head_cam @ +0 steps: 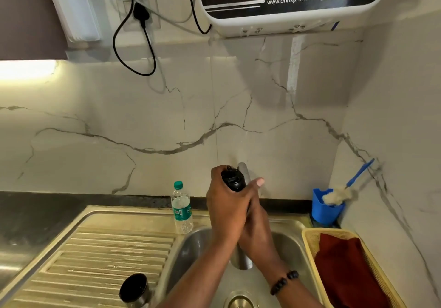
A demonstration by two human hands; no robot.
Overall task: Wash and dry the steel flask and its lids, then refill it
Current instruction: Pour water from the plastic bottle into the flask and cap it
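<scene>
Both hands on the flask over the sink!
Left hand (226, 207) grips the black lid (233, 180), right hand (256, 221) clasps the steel flask (242, 258) above the sink (191, 248); wet fingers could slip.

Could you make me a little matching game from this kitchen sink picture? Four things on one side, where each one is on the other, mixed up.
Things:
1. plastic water bottle
2. steel cup lid
3. red cloth
4. bottle brush

Places:
A. in the yellow basket
B. on the ribbed draining board
C. in the blue holder
D. upright behind the sink, left of the hands

Pairs: 1-D, 2-B, 3-A, 4-C
</scene>
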